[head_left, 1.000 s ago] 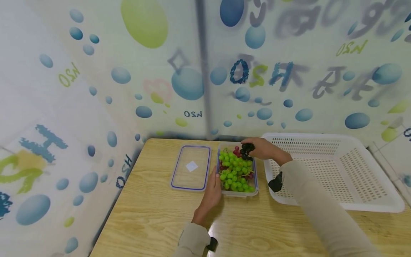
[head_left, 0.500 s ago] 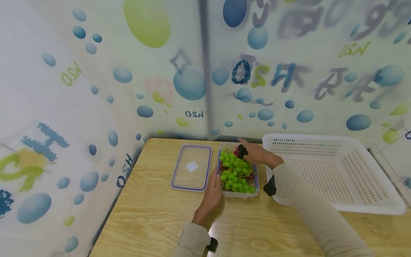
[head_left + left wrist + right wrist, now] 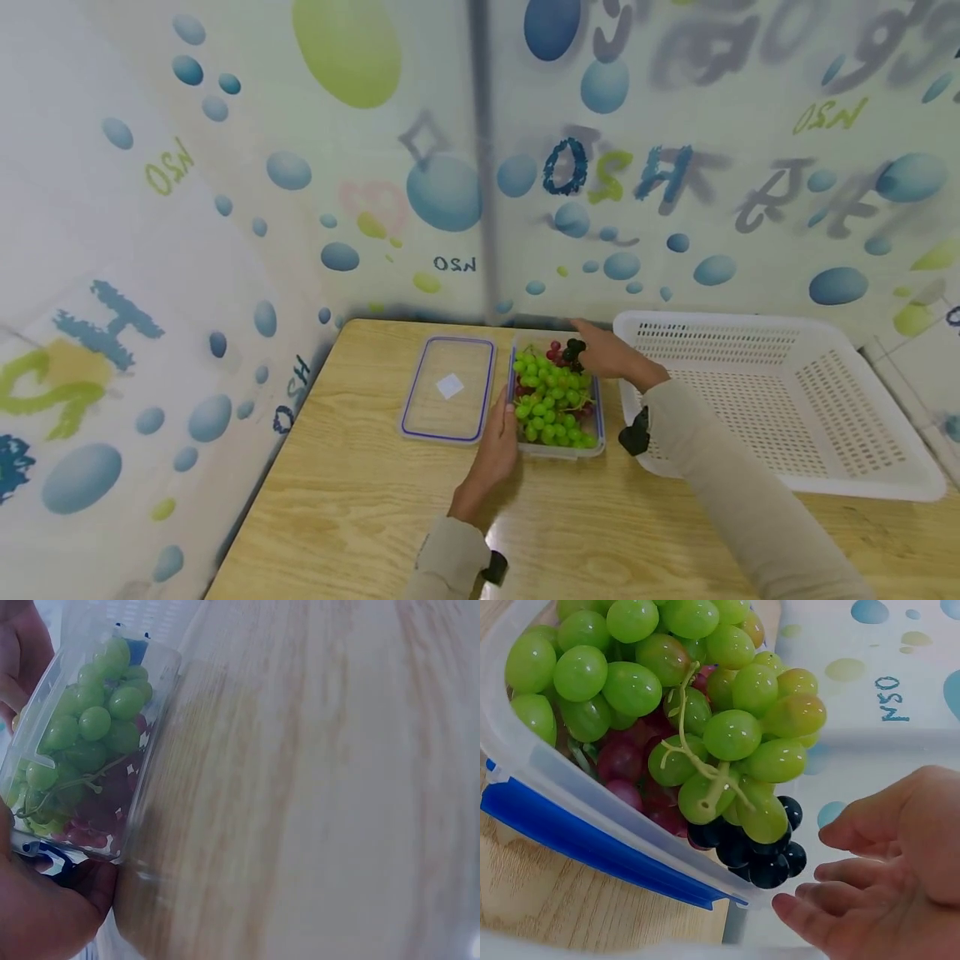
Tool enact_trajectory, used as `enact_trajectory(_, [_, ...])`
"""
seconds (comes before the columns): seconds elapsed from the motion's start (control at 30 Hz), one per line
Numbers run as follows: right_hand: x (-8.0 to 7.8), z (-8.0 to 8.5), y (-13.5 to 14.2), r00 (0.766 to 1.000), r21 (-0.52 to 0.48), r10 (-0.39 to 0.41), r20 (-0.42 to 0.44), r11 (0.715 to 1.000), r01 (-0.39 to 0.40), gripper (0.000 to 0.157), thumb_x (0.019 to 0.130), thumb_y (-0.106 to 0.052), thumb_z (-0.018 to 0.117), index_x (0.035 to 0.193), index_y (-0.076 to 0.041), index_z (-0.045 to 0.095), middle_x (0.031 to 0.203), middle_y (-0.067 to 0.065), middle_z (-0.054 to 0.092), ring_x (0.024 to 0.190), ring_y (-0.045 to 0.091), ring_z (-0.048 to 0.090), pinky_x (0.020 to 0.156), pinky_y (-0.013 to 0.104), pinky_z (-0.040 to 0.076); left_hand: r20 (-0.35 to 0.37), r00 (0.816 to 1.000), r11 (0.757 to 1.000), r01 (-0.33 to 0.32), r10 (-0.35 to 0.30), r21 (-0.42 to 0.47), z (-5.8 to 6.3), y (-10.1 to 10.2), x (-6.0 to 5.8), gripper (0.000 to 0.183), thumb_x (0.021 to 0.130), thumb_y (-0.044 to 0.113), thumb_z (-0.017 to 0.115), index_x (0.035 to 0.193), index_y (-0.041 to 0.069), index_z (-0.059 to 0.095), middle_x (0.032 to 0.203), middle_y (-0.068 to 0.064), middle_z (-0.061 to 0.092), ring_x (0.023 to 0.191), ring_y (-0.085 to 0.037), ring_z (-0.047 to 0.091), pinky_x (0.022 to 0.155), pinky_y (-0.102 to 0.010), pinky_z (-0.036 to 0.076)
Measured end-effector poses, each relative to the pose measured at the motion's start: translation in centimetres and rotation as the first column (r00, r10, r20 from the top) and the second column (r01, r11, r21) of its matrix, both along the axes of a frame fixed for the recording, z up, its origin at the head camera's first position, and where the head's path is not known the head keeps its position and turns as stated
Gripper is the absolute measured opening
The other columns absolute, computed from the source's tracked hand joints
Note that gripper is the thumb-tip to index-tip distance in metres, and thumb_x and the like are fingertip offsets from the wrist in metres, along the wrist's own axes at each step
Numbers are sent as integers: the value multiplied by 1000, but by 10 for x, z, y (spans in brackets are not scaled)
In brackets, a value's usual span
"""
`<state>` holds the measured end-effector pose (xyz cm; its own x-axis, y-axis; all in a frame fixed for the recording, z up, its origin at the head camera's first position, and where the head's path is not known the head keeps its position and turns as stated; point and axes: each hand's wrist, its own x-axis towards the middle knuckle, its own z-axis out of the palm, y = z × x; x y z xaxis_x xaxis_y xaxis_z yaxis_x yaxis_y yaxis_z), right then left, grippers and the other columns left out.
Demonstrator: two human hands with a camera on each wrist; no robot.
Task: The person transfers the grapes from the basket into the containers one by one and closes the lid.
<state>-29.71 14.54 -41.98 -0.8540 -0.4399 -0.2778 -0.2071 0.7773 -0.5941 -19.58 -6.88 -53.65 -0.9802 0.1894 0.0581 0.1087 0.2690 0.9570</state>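
A clear plastic food container (image 3: 562,452) full of grapes stands on the wooden table. Green grapes (image 3: 555,400) lie on top, with red grapes (image 3: 630,776) beneath and at the back. A small bunch of black grapes (image 3: 765,859) sits in the far right corner. My left hand (image 3: 496,442) holds the container's left side; in the left wrist view its fingers (image 3: 94,889) curl at the rim by a blue latch. Beside the black grapes is my right hand (image 3: 604,353), its fingers spread and apart from them in the right wrist view.
The container's clear lid (image 3: 447,390), edged with a blue seal, lies flat to the left. A large white perforated basket (image 3: 750,483) stands at the right. A patterned wall (image 3: 390,292) rises behind the table.
The right hand has lowered the black grapes into the container's far right corner and let go, then drawn slightly right. The left hand has stayed at the container's side.
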Motion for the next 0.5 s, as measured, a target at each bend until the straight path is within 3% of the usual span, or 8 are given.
enact_trajectory(0.03, [1, 0, 1, 1000, -9, -7, -10, 1000, 7, 64, 98, -2, 36, 157, 4, 10, 150, 32, 35, 84, 39, 58, 81, 46, 45, 1, 1000, 1000, -1, 1, 1, 0, 0, 0, 53, 111, 22, 17, 159, 2, 7, 164, -19, 15, 151, -35, 15, 121, -54, 17])
enact_trajectory(0.1, [3, 1, 3, 999, -23, -16, -30, 1000, 15, 64, 98, -3, 37, 156, 4, 12, 160, 30, 18, 118, 48, 52, 98, 53, 41, 3, 1000, 1000, -2, 2, 9, -1, 0, 0, 53, 111, 22, 17, 159, 2, 7, 164, -20, 15, 151, -36, 15, 121, -55, 17])
enact_trajectory(0.23, [7, 1, 4, 998, -66, -16, -68, 998, 12, 62, 100, -5, 41, 156, 4, 17, 159, 29, 21, 139, 49, 34, 109, 60, 35, 21, 1000, 1000, -15, 15, 15, -1, 0, 0, 53, 111, 23, 18, 159, 3, 8, 163, -21, 16, 150, -37, 16, 121, -55, 16])
enact_trajectory(0.5, [19, 8, 4, 991, -125, -65, -121, 991, 50, 55, 101, -10, 43, 152, 4, 28, 153, 30, 34, 138, 49, 37, 107, 61, 38, 31, 999, 1000, -23, 22, 11, -3, -2, 2, 53, 111, 26, 17, 159, 5, 10, 164, -17, 15, 151, -34, 14, 121, -54, 14])
